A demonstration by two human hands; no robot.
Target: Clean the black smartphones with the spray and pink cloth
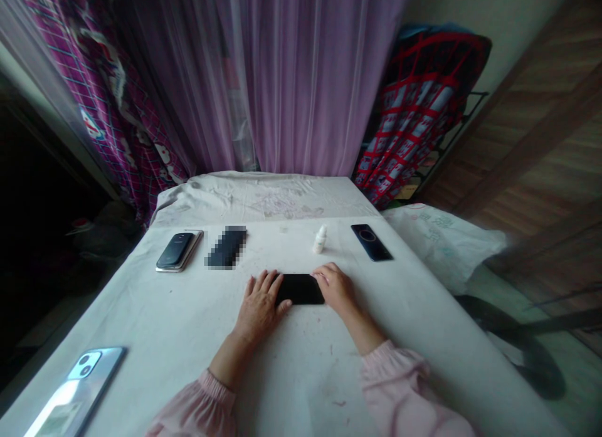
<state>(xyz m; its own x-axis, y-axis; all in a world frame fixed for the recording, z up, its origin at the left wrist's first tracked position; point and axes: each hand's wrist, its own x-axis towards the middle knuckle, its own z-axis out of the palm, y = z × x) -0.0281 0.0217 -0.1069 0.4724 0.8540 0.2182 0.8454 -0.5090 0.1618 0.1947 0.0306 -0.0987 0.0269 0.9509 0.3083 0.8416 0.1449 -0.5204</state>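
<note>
A black smartphone (301,289) lies sideways on the white-covered table, its dark face up. My left hand (261,305) rests over its left end, thumb at the near edge and index finger at the far edge, with the other fingers spread towards the cloth. At the far right corner, my right hand (337,289) has its fingers bent and drawn together on the phone's edge. Whether anything thin is between those fingertips, I cannot tell. Just beyond the phone stands a small white bottle (320,240) with a narrow top.
Stacked phones (177,250) and a pixelated dark object (227,247) lie at the far left. A dark blue phone (371,242) is at the far right; a silvery phone (70,393) lies near left. Beyond the table (404,362) hang purple curtains (310,79). A plastic bag (437,239) sits right.
</note>
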